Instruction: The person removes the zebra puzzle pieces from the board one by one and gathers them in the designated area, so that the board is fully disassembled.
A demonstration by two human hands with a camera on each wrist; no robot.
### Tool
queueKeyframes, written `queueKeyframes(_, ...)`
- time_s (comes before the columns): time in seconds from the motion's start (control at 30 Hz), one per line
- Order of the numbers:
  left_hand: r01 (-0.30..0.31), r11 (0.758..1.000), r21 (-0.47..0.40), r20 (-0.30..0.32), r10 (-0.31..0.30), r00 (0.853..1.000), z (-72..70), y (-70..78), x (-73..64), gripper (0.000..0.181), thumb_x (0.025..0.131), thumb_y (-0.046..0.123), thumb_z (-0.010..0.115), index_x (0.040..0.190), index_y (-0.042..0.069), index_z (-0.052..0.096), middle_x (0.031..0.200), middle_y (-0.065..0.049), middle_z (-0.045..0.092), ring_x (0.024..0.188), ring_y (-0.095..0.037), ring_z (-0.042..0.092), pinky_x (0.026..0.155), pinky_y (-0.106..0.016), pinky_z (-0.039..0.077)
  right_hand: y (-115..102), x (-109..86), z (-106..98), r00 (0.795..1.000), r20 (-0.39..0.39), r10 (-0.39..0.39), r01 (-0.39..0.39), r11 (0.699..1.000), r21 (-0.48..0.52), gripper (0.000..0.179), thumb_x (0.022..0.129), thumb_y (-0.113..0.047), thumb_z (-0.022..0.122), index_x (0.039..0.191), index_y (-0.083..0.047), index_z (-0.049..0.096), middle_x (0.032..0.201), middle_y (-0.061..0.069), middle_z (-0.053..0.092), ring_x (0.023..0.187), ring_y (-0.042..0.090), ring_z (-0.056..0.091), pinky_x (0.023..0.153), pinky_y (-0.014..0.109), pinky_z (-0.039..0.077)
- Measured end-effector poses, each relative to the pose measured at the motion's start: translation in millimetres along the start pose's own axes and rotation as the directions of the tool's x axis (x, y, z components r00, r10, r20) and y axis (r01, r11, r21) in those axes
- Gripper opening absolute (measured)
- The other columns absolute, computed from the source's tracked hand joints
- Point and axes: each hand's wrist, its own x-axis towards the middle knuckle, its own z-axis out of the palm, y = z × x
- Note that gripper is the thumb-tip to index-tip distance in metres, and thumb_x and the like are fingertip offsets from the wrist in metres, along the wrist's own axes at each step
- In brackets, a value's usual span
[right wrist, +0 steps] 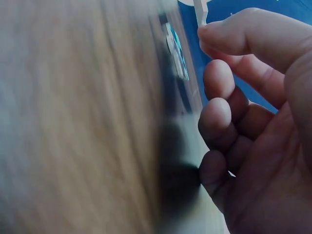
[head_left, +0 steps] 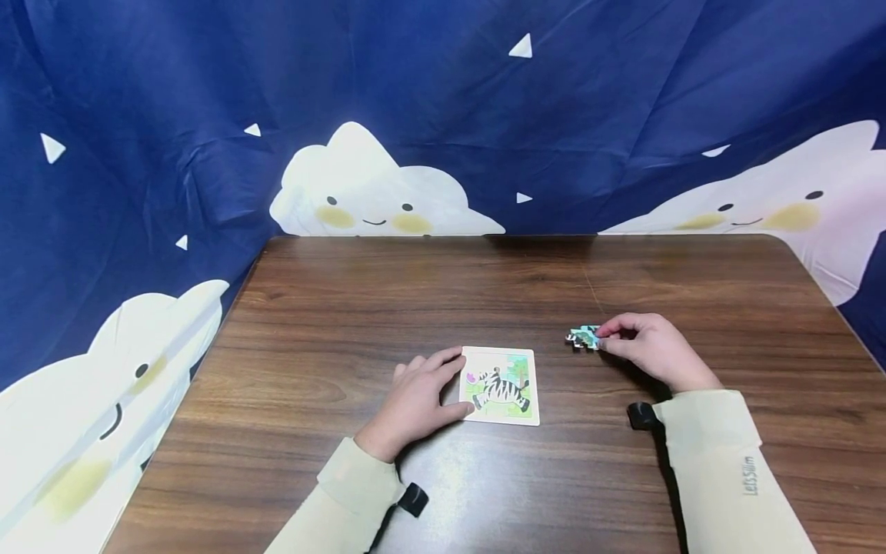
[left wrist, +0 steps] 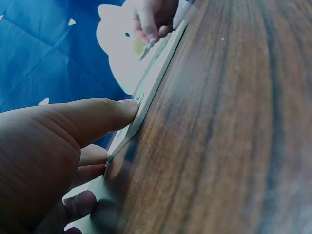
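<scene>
A square zebra puzzle in a pale board (head_left: 508,421) lies flat on the wooden table, with a whitish patch at its upper left. My left hand (head_left: 418,396) rests at the board's left side; in the left wrist view the straight thumb (left wrist: 107,114) lies on its top while the other fingertips are at its edge. To the right, my right hand (head_left: 654,346) pinches a thin puzzle piece (right wrist: 201,10) between thumb and index finger, the other fingers loosely curled. Right beside those fingertips, several loose puzzle pieces (head_left: 580,338) lie in a small cluster.
The brown table (head_left: 388,285) reaches back to a blue curtain (head_left: 429,85) printed with white clouds and triangles. Black straps (head_left: 413,499) sit at both wrists over the cream sleeves.
</scene>
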Motion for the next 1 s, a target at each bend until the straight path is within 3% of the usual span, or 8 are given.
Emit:
queueKeyframes(0.2, 0.000, 1.000, -0.002, 0.003, 0.000, 1.000, -0.3, 0.8, 0.2, 0.073, 0.083, 0.051, 0.074, 0.144, 0.017, 0.057, 0.154, 0.008, 0.046, 0.106, -0.019, 0.052, 0.080, -0.035, 0.031, 6, -2.5, -7, 1.000, -0.011, 0.020, -0.020, 1.000, -0.021, 0.017, 0.091, -0.027, 0.074, 0.098, -0.012, 0.077, 0.091, 0.002, 0.069, 0.081, 0.010, 0.055, 0.072, 0.022, 0.041)
queueKeyframes(0.57, 0.004, 1.000, -0.014, 0.005, -0.004, 1.000, -1.3, 0.7, 0.1, 0.073, 0.083, 0.051, 0.075, 0.145, 0.016, 0.056, 0.154, 0.008, 0.046, 0.105, -0.019, 0.052, 0.080, -0.035, 0.031, 22, -6.0, -18, 0.997, -0.012, 0.071, -0.072, 0.996, -0.047, 0.024, 0.094, -0.035, 0.071, 0.104, -0.014, 0.078, 0.109, 0.010, 0.073, 0.094, 0.018, 0.055, 0.080, 0.029, 0.039)
queueKeyframes(1.0, 0.001, 1.000, -0.010, 0.003, -0.001, 1.000, -0.7, 0.5, -0.3, 0.073, 0.083, 0.051, 0.075, 0.145, 0.016, 0.057, 0.154, 0.007, 0.046, 0.105, -0.019, 0.053, 0.079, -0.035, 0.032, 34, -13.7, -27, 0.993, -0.070, 0.092, -0.096, 0.994, -0.054, 0.027, 0.094, -0.036, 0.070, 0.104, -0.012, 0.077, 0.105, 0.010, 0.073, 0.087, 0.015, 0.054, 0.077, 0.028, 0.037)
